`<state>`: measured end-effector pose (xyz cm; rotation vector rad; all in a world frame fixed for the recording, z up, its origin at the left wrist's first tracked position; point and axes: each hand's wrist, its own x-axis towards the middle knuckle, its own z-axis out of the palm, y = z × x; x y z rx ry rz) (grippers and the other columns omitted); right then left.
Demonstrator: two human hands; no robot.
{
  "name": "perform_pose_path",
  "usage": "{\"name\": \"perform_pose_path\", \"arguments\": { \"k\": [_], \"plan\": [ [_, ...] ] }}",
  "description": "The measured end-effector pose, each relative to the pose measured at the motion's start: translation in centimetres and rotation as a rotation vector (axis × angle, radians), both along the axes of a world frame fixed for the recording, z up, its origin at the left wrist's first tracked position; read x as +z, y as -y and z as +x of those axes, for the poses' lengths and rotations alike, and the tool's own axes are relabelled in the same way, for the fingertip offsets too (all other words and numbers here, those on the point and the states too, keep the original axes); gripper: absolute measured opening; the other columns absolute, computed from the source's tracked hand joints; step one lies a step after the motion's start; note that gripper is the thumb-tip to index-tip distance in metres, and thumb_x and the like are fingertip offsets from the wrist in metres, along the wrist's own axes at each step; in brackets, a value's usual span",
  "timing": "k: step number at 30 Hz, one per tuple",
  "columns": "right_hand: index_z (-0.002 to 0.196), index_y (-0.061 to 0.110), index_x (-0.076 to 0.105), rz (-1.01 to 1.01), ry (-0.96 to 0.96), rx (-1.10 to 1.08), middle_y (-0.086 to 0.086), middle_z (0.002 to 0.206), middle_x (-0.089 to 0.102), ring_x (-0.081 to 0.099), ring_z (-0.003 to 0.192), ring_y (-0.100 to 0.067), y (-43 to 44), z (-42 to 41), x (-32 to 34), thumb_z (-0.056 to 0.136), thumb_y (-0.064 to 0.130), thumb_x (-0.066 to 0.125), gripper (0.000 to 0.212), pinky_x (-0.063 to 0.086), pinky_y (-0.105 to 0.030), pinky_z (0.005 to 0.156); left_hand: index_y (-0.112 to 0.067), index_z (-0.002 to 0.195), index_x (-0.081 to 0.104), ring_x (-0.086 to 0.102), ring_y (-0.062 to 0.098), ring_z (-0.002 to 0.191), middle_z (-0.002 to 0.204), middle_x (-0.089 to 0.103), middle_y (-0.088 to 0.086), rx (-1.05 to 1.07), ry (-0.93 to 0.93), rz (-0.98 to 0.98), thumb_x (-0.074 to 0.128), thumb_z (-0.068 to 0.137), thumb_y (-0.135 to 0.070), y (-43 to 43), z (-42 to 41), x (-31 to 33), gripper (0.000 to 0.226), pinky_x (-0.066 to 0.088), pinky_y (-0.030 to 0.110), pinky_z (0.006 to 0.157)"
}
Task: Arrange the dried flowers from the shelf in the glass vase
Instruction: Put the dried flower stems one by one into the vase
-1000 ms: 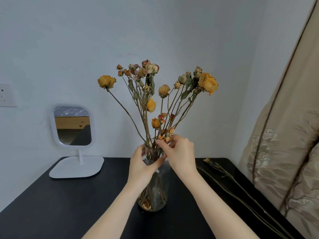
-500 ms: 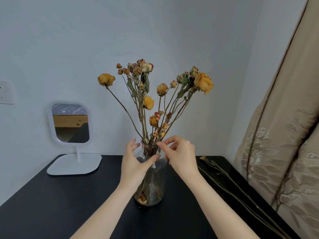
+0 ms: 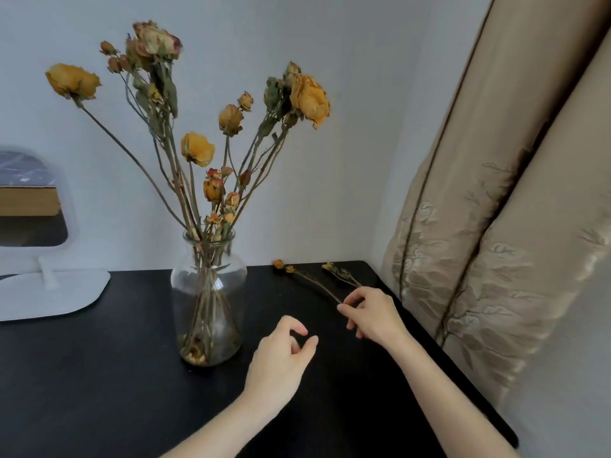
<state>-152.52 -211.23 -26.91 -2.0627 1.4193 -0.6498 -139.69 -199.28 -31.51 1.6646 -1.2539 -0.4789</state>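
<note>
A clear glass vase (image 3: 208,302) stands on the black table (image 3: 99,375), holding several dried yellow and pink flowers (image 3: 198,150) that fan out upward. Two more dried stems (image 3: 310,279) lie flat on the table at the back right. My right hand (image 3: 370,314) is over those stems, its thumb and forefinger pinched on the near end of one stem. My left hand (image 3: 281,355) hovers to the right of the vase, apart from it, fingers loosely curled and holding nothing.
A white stand mirror (image 3: 36,233) sits at the back left on the table. A beige patterned curtain (image 3: 496,226) hangs along the right edge of the table. The wall (image 3: 347,143) is close behind the vase.
Both hands have left the vase neck. My right hand moved right to the loose stems on the table and pinched one; my left hand dropped away to the right of the vase.
</note>
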Motion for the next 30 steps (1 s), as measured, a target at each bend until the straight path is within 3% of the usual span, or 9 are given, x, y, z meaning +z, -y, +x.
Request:
{"name": "perform_pose_path", "arguments": {
  "k": [7, 11, 15, 21, 25, 30],
  "plan": [
    [0.087, 0.015, 0.062, 0.011, -0.127, -0.135, 0.003, 0.052, 0.060, 0.049, 0.036, -0.002, 5.7, -5.9, -2.3, 0.088, 0.023, 0.062, 0.009, 0.037, -0.017, 0.039, -0.022, 0.091, 0.062, 0.063, 0.014, 0.073, 0.073, 0.061, -0.006, 0.041, 0.190, 0.234, 0.052, 0.092, -0.039, 7.7, -4.3, 0.5, 0.020, 0.053, 0.032, 0.070],
    [0.087, 0.018, 0.063, -0.017, -0.162, -0.098, 0.002, 0.058, 0.061, 0.055, 0.049, -0.008, 6.8, -6.0, -3.0, 0.087, 0.026, 0.062, 0.008, 0.047, -0.024, 0.050, -0.020, 0.076, 0.060, 0.060, 0.013, 0.068, 0.074, 0.062, -0.005, 0.131, 0.242, 0.326, 0.053, 0.091, -0.040, 11.4, -5.5, 0.7, 0.026, 0.045, 0.027, 0.057],
    [0.089, 0.017, 0.065, 0.010, -0.220, -0.049, -0.004, 0.080, 0.066, 0.059, 0.073, -0.014, 7.6, -5.3, -3.3, 0.087, 0.029, 0.063, 0.011, 0.054, -0.032, 0.073, -0.019, 0.085, 0.063, 0.063, 0.018, 0.075, 0.083, 0.064, -0.002, 0.204, 0.239, 0.412, 0.054, 0.089, -0.044, 14.1, -5.4, 0.4, 0.027, 0.047, 0.030, 0.061],
    [0.094, 0.015, 0.067, 0.079, -0.280, 0.031, -0.008, 0.087, 0.068, 0.060, 0.078, -0.018, 8.3, -4.7, -3.6, 0.086, 0.030, 0.064, 0.017, 0.054, -0.034, 0.081, -0.020, 0.083, 0.059, 0.065, 0.019, 0.076, 0.081, 0.065, 0.000, 0.230, 0.271, 0.510, 0.057, 0.086, -0.043, 16.2, -5.4, -0.2, 0.024, 0.051, 0.029, 0.063],
    [0.093, 0.017, 0.066, 0.064, -0.304, 0.043, -0.008, 0.093, 0.069, 0.066, 0.088, -0.023, 8.2, -4.2, -3.6, 0.086, 0.027, 0.062, 0.013, 0.054, -0.033, 0.080, -0.021, 0.069, 0.048, 0.065, 0.019, 0.075, 0.079, 0.064, 0.000, 0.233, 0.235, 0.526, 0.055, 0.087, -0.038, 16.6, -5.6, -0.4, 0.026, 0.051, 0.029, 0.064],
    [0.087, 0.018, 0.064, 0.035, -0.334, 0.035, -0.007, 0.094, 0.069, 0.067, 0.085, -0.024, 8.3, -3.9, -3.6, 0.087, 0.023, 0.060, 0.007, 0.056, -0.036, 0.078, -0.016, 0.086, 0.061, 0.067, 0.023, 0.080, 0.086, 0.069, 0.005, 0.199, 0.178, 0.518, 0.049, 0.090, -0.031, 16.4, -5.3, -0.2, 0.020, 0.052, 0.031, 0.069]
  ]
}}
